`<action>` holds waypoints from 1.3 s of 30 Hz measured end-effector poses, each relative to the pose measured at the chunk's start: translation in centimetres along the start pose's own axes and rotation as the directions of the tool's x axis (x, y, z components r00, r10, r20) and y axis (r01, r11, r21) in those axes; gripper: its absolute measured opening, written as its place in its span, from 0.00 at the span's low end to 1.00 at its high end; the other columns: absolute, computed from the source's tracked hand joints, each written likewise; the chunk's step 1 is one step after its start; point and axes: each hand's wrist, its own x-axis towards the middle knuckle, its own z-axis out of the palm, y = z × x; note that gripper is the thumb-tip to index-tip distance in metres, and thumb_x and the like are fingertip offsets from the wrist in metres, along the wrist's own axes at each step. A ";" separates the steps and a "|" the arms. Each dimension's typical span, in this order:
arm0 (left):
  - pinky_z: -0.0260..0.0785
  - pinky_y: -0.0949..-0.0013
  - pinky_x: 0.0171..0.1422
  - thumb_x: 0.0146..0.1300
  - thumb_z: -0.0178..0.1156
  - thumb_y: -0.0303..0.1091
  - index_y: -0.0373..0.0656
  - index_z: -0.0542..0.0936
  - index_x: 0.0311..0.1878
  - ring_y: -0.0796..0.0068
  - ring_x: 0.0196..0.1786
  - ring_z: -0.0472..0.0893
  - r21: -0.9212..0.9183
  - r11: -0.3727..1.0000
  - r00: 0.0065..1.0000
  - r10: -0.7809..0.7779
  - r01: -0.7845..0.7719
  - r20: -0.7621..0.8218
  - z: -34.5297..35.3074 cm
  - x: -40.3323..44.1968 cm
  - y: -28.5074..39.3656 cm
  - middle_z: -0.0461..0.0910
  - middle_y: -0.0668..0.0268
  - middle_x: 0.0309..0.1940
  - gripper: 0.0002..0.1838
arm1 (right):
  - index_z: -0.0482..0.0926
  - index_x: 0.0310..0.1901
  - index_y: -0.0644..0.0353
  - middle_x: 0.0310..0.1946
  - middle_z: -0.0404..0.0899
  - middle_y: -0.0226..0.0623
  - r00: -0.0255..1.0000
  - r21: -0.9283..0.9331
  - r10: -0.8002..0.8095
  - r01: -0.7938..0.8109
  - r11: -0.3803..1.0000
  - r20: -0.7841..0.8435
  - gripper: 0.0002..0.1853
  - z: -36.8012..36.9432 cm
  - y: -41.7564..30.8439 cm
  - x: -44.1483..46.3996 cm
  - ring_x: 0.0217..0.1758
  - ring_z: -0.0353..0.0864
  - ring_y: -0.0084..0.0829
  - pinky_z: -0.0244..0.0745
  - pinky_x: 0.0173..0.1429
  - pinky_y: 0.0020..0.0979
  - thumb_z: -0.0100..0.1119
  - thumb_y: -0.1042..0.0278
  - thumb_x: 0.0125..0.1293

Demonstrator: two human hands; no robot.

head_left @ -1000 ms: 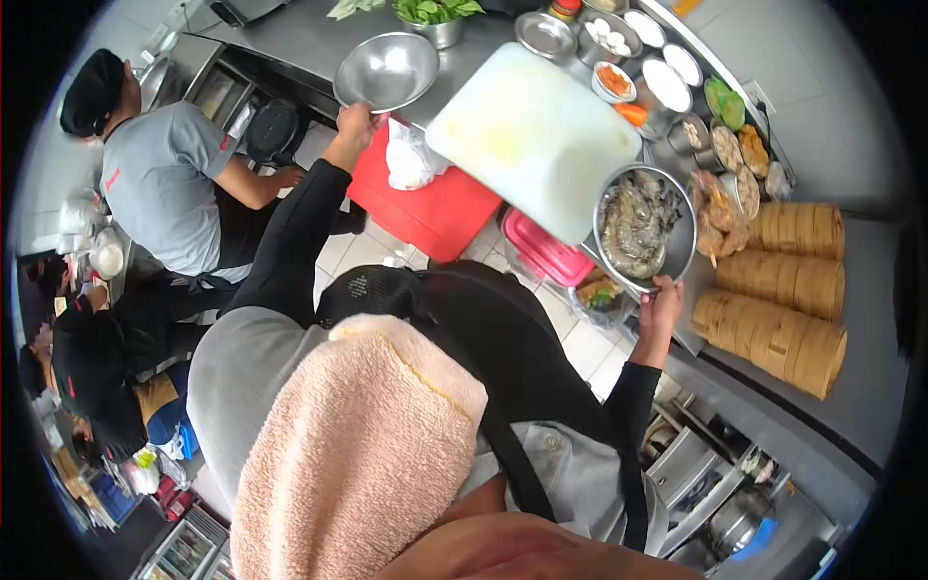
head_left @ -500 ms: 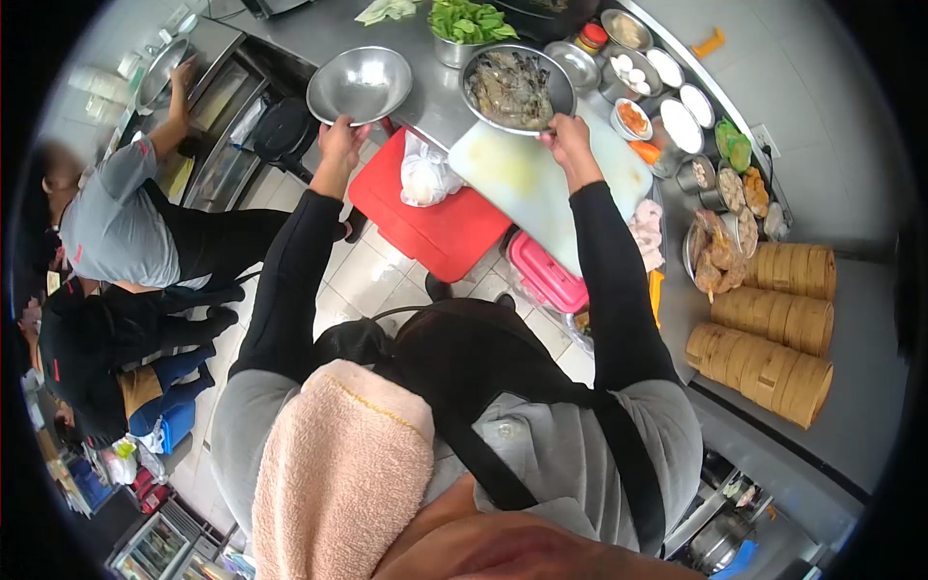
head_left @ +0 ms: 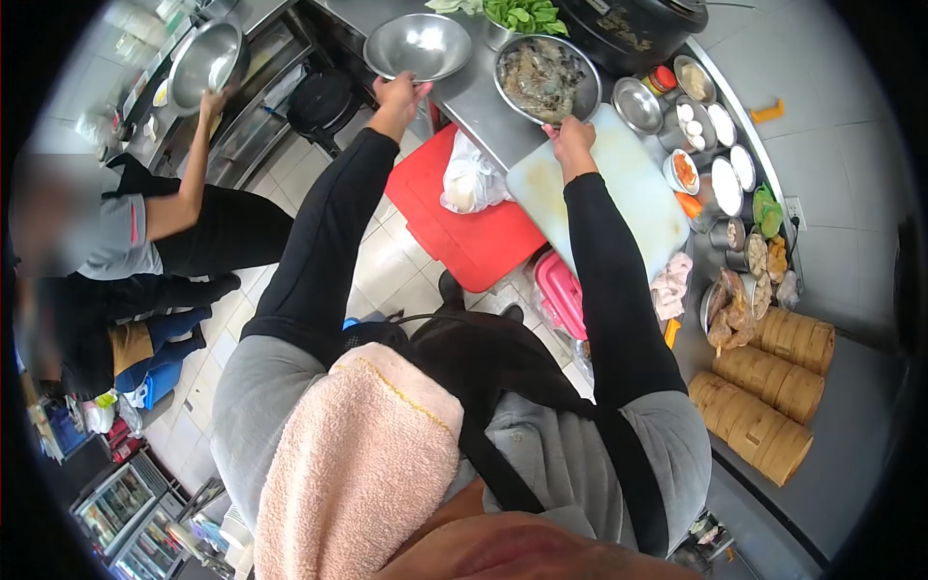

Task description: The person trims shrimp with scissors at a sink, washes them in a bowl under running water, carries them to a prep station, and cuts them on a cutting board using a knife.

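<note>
My left hand (head_left: 401,95) grips the near rim of an empty steel bowl (head_left: 418,46) at the counter's edge. To its right, my right hand (head_left: 570,138) pinches the near rim of a second steel bowl (head_left: 586,97), which contains raw, greyish shrimp (head_left: 541,79). This bowl is just beyond the upper left corner of a white cutting board (head_left: 628,184). Leafy greens (head_left: 527,15) in a metal container stand behind the two bowls.
A red lid or box (head_left: 464,237) with a white plastic bag (head_left: 472,179) is below the counter edge. Ingredient bowls and bamboo steamers (head_left: 754,425) line the right. A co-worker at left holds a steel bowl (head_left: 205,66). A pink container (head_left: 559,290) sits low.
The shrimp bowl has gone from the board's right side to its far left corner, in my right hand. The view has shifted. The co-worker at left has raised a bowl.
</note>
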 end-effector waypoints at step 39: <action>0.76 0.53 0.54 0.78 0.34 0.63 0.36 0.77 0.55 0.59 0.49 0.81 -0.427 0.781 0.733 -0.601 0.456 -0.318 -35.2 -6.9 -45.4 0.83 0.57 0.46 0.36 | 0.68 0.26 0.61 0.23 0.66 0.36 0.413 -0.484 -0.325 0.856 -0.179 0.851 0.19 -14.6 0.7 -1.0 0.25 0.62 0.34 0.59 0.31 0.35 0.70 0.65 0.66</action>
